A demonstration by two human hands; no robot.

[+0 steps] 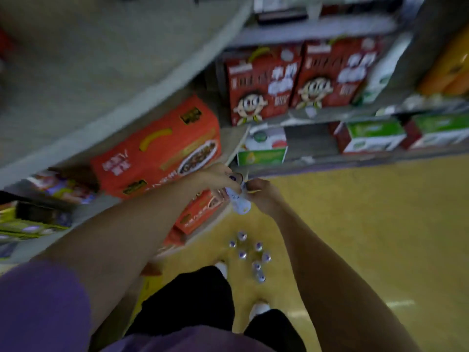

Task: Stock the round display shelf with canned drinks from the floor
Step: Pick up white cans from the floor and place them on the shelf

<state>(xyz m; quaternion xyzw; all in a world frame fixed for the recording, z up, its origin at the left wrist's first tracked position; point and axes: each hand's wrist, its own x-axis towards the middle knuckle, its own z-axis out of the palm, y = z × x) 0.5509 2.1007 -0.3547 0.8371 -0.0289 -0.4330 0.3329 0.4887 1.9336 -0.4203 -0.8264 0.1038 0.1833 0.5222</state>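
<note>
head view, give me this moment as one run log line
left hand: grips can | right hand: grips white can | cans on floor: loose cluster by feet | round shelf: top bare in view

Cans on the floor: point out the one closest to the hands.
The top can of the floor cluster, at its far end. It lies just below the hands, which grip another can; the rest sit nearer the feet.

Floor (355, 224): smooth yellow, glossy, reflecting light. Floor cans (250, 255): shiny metal tops. Red boxes (264, 85): printed cardboard. Sleeve (38, 308): matt purple cloth.
</note>
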